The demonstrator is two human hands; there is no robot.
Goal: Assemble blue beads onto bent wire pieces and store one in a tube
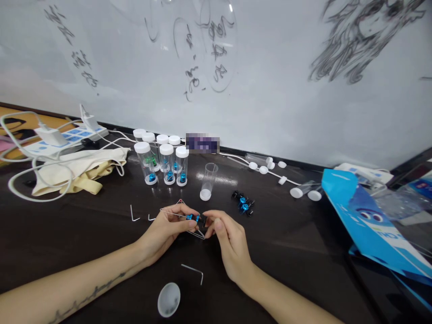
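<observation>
A small blue and black metal part [193, 218] with a thin wire loop [180, 201] around it is pinched in the fingers of my left hand [168, 227]. My right hand [232, 240] has its fingers curled at the black end of that same part, on its right side. Just beyond the hands stands an open clear tube [209, 182] with a white base. More blue and black parts [243, 203] lie to the right of it. Below the hands are an L-shaped hex key [197, 271] and a small white cup [169, 300] with tiny dark pieces inside.
Several capped tubes [166, 164] holding blue or green parts stand at the back left. Smaller hex keys [132, 213] lie left. White caps [263, 169] are scattered behind. A cloth bag [81, 171], power strip [72, 135] and cables are left; a blue package [367, 216] is right.
</observation>
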